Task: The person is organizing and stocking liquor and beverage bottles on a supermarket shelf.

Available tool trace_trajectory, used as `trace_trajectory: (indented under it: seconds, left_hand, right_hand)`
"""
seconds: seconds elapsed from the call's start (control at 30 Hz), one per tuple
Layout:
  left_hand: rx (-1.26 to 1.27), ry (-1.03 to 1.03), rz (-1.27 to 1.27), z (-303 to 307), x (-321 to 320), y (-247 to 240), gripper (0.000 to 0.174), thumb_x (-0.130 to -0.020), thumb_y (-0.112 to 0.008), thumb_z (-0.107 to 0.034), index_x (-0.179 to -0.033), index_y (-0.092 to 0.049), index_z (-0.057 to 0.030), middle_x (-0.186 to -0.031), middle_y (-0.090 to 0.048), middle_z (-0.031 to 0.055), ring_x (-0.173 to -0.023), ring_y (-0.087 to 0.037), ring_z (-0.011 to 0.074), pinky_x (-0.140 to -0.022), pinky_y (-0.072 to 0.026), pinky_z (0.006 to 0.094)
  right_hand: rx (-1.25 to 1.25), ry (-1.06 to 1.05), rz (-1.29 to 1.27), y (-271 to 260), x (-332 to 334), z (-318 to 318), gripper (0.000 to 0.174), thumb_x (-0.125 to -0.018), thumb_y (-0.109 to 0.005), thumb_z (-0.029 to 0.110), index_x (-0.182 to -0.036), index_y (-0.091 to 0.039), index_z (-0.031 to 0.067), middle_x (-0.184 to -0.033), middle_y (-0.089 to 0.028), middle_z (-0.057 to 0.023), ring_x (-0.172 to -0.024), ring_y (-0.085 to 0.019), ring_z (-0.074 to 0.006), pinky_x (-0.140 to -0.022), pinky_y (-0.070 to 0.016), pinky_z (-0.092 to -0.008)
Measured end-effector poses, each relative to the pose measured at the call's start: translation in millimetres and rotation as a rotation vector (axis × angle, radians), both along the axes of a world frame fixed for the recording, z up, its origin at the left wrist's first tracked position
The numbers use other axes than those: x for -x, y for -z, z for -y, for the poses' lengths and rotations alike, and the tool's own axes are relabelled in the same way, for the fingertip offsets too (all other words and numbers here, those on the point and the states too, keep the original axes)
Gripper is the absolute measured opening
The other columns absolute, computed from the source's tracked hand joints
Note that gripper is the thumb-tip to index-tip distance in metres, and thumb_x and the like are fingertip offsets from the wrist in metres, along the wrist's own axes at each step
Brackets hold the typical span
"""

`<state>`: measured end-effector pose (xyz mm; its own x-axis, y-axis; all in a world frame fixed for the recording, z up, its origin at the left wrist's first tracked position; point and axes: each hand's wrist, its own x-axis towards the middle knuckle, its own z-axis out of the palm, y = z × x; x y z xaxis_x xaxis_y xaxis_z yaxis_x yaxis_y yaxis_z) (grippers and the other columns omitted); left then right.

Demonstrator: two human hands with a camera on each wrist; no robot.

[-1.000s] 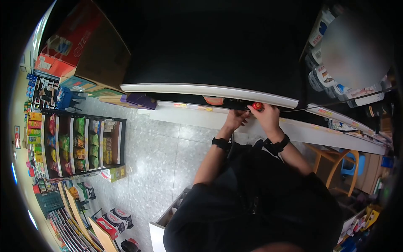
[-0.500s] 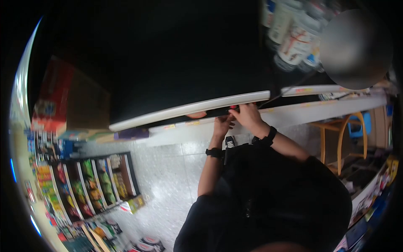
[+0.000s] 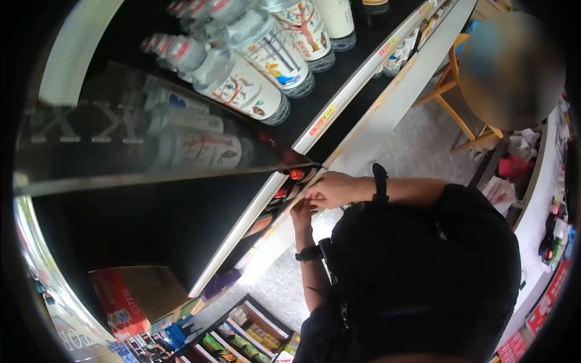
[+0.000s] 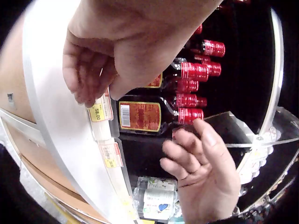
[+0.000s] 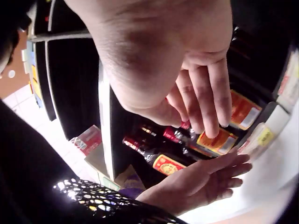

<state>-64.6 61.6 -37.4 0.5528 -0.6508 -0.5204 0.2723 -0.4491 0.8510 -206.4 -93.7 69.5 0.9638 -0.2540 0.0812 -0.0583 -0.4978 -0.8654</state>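
Dark bottles with red caps and red-and-gold labels lie in view on a low shelf; a front bottle (image 4: 140, 116) shows its barcode in the left wrist view. My left hand (image 3: 302, 216) is at the shelf's front edge, fingers loosely bent over a price tag (image 4: 96, 115), with no bottle in its grasp. Close by, my right hand (image 3: 334, 190) has relaxed, slightly bent fingers near a red cap (image 4: 190, 115) and holds nothing. In the right wrist view the right hand's fingers (image 5: 205, 100) overlap the bottles, and the left hand's fingers point toward the shelf edge.
An upper shelf with a white edge (image 3: 242, 233) hangs over the bottles. Clear bottles (image 3: 242, 85) with white labels stand past a glass divider (image 3: 175, 145). A red and brown carton (image 3: 136, 296) is at lower left, a wooden chair (image 3: 451, 100) at upper right.
The head view has swung right, bringing the clear bottles close. My right hand, earlier at a red cap, is now apart from it at the shelf edge, beside the left hand.
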Motion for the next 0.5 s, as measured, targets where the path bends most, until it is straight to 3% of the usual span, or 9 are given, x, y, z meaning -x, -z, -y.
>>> trace_trajectory:
  seconds: [0.07, 0.17, 0.23, 0.27, 0.33, 0.4, 0.43, 0.5]
  left_hand:
    - [-0.048, 0.085, 0.018, 7, 9, -4, 0.039, -0.093, -0.060, -0.033, -0.106, -0.065, 0.0037, -0.087, -0.069, 0.0102, -0.069, -0.064, 0.0132, -0.058, -0.0502, 0.0246]
    - [-0.048, 0.160, 0.021, 18, 23, -13, 0.043, -0.093, -0.059, -0.039, -0.105, -0.066, 0.0022, -0.085, -0.069, 0.0099, -0.070, -0.064, 0.0130, -0.061, -0.0488, 0.0237]
    - [-0.055, 0.176, 0.033, 22, 29, -14, 0.044, -0.093, -0.059, -0.040, -0.105, -0.066, 0.0019, -0.084, -0.069, 0.0097, -0.070, -0.064, 0.0135, -0.061, -0.0490, 0.0248]
    - [-0.048, 0.183, 0.038, 24, 33, -16, 0.044, -0.093, -0.059, -0.040, -0.106, -0.066, 0.0017, -0.084, -0.068, 0.0097, -0.071, -0.064, 0.0138, -0.061, -0.0491, 0.0251]
    - [-0.039, 0.159, 0.047, 25, 36, -21, 0.045, -0.092, -0.059, -0.041, -0.105, -0.066, 0.0017, -0.083, -0.068, 0.0098, -0.071, -0.064, 0.0144, -0.061, -0.0492, 0.0258]
    - [-0.082, 0.193, 0.043, 23, 35, -24, 0.043, -0.092, -0.059, -0.040, -0.107, -0.065, 0.0008, -0.086, -0.068, 0.0102, -0.073, -0.064, 0.0157, -0.065, -0.0506, 0.0277]
    - [-0.077, 0.194, 0.057, 21, 35, -25, 0.044, -0.093, -0.058, -0.040, -0.106, -0.065, 0.0008, -0.087, -0.068, 0.0106, -0.074, -0.064, 0.0162, -0.065, -0.0511, 0.0283]
    - [-0.061, 0.166, 0.064, 14, 35, -26, 0.044, -0.093, -0.058, -0.041, -0.106, -0.065, 0.0010, -0.087, -0.067, 0.0106, -0.074, -0.064, 0.0163, -0.065, -0.0510, 0.0282]
  right_hand:
    - [0.052, 0.020, -0.035, 11, 18, 19, 0.013, -0.080, -0.058, 0.015, -0.087, -0.067, 0.0085, -0.075, -0.068, -0.0110, -0.069, -0.066, -0.0300, -0.064, -0.0524, -0.0385]
    - [-0.096, 0.159, -0.021, 31, 21, 38, 0.014, -0.080, -0.060, 0.013, -0.090, -0.067, 0.0075, -0.075, -0.068, -0.0113, -0.069, -0.067, -0.0274, -0.063, -0.0530, -0.0362]
    - [-0.097, 0.531, 0.082, 28, 11, 50, 0.019, -0.078, -0.061, 0.011, -0.096, -0.065, 0.0058, -0.071, -0.068, -0.0101, -0.065, -0.067, -0.0263, -0.063, -0.0536, -0.0355]
    - [-0.145, 0.593, 0.034, 24, 3, 59, 0.022, -0.078, -0.064, 0.013, -0.099, -0.064, 0.0051, -0.080, -0.068, -0.0115, -0.077, -0.067, -0.0285, -0.069, -0.0537, -0.0367]
    - [0.281, 0.765, 0.264, 52, -27, 81, 0.024, -0.078, -0.066, 0.017, -0.098, -0.063, 0.0048, -0.093, -0.066, -0.0146, -0.093, -0.064, -0.0297, -0.078, -0.0510, -0.0391]
    - [0.335, 0.648, 0.309, 57, -43, 102, 0.027, -0.078, -0.066, 0.020, -0.101, -0.062, 0.0068, -0.103, -0.063, -0.0152, -0.103, -0.059, -0.0312, -0.086, -0.0468, -0.0410]
    - [0.208, 0.608, 0.188, 61, -48, 110, 0.028, -0.078, -0.066, 0.023, -0.102, -0.062, 0.0086, -0.101, -0.064, -0.0127, -0.099, -0.059, -0.0326, -0.087, -0.0454, -0.0417]
    - [0.403, 0.554, 0.222, 94, -56, 133, 0.030, -0.079, -0.067, 0.029, -0.101, -0.063, 0.0091, -0.099, -0.064, -0.0120, -0.097, -0.060, -0.0329, -0.086, -0.0458, -0.0417]
